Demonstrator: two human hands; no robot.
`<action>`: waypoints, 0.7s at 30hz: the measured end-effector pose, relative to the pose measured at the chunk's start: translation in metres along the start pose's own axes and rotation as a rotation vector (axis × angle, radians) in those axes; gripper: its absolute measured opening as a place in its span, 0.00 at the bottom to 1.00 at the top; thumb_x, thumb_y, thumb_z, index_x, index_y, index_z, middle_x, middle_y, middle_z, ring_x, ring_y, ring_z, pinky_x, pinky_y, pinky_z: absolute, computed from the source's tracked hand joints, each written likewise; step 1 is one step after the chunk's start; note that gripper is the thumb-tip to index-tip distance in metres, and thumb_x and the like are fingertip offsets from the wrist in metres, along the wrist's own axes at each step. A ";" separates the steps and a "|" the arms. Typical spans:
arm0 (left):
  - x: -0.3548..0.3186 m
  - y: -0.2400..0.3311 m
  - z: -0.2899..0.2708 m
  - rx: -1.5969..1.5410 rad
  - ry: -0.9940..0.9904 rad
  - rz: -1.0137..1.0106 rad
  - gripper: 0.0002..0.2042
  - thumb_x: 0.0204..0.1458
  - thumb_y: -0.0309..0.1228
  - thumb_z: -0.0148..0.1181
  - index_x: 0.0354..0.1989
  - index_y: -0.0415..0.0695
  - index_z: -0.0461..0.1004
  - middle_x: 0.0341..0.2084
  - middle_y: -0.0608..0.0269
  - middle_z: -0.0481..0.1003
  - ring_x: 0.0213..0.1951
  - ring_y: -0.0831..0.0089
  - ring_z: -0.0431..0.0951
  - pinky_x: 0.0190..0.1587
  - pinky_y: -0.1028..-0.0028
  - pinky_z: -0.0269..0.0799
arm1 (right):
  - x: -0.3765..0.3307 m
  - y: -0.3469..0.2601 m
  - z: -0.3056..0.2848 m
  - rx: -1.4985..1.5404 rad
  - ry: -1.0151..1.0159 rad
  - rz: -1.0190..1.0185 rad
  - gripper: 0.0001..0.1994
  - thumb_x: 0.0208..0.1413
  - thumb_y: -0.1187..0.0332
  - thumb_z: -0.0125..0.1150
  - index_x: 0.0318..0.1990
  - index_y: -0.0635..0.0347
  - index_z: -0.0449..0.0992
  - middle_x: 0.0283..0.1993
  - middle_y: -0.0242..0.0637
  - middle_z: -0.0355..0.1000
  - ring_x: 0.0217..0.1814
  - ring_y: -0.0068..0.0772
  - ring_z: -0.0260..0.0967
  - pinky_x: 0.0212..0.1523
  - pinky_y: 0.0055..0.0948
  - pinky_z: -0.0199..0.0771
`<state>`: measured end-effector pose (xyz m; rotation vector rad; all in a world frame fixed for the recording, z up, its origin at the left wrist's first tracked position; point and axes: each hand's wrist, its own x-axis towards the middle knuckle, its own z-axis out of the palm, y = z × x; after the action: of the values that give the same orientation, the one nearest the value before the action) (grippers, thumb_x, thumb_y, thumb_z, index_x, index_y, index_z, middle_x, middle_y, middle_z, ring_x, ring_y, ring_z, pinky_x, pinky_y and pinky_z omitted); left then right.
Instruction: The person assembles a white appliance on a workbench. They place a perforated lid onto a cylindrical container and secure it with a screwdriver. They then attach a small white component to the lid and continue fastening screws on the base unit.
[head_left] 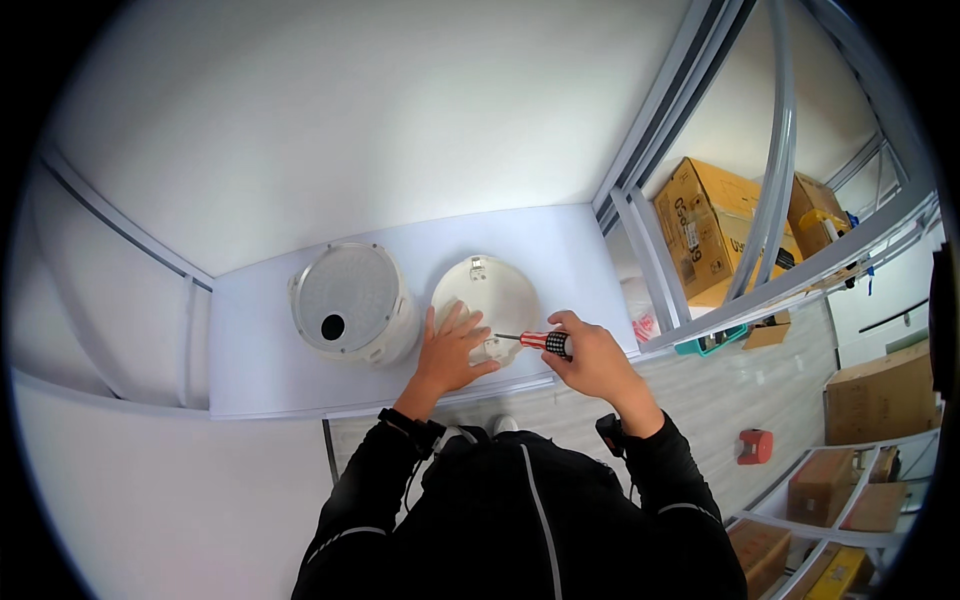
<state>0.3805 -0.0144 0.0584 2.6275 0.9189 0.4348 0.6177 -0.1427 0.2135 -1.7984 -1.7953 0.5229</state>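
Observation:
A round, shallow cream-white cover (505,290) lies on the white table, with a small metal latch (478,268) at its far rim and another metal fitting at its near rim. My left hand (450,350) rests on the cover's left near side, fingers spread. In my right hand (590,358) is a screwdriver (545,342) with a red, white and black handle. Its shaft points left over the cover, the tip close to the near fitting; whether they touch I cannot tell. To the left stands a white round drum (398,335) with a grey top and a black hole.
Beyond the white table (250,370) rises a pale wall. A metal frame (655,270) borders the right side, with a yellow cardboard box (710,225) behind it. On the floor at right sit a red stool (755,447) and a large brown box (880,395).

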 end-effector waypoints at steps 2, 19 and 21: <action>0.000 0.005 0.001 0.000 0.058 0.028 0.35 0.46 0.63 0.71 0.58 0.53 0.84 0.68 0.61 0.72 0.75 0.53 0.60 0.79 0.37 0.35 | -0.001 0.003 0.006 -0.003 0.029 -0.043 0.18 0.56 0.72 0.73 0.51 0.64 0.73 0.45 0.49 0.80 0.34 0.52 0.80 0.38 0.41 0.80; 0.015 0.024 0.037 -0.071 0.210 -0.001 0.31 0.42 0.49 0.75 0.56 0.47 0.81 0.66 0.59 0.74 0.72 0.52 0.66 0.77 0.41 0.48 | 0.008 -0.005 0.014 0.007 0.173 -0.025 0.15 0.57 0.79 0.70 0.50 0.65 0.73 0.46 0.48 0.76 0.39 0.52 0.81 0.37 0.37 0.86; 0.015 0.026 0.037 -0.044 0.190 -0.007 0.31 0.43 0.48 0.74 0.57 0.47 0.81 0.66 0.58 0.73 0.72 0.51 0.66 0.77 0.41 0.48 | 0.009 -0.005 0.015 0.021 0.173 -0.029 0.15 0.57 0.77 0.70 0.50 0.65 0.73 0.46 0.49 0.75 0.38 0.54 0.80 0.36 0.40 0.85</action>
<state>0.4204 -0.0311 0.0376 2.5755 0.9630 0.7048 0.6049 -0.1322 0.2065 -1.7445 -1.6901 0.3614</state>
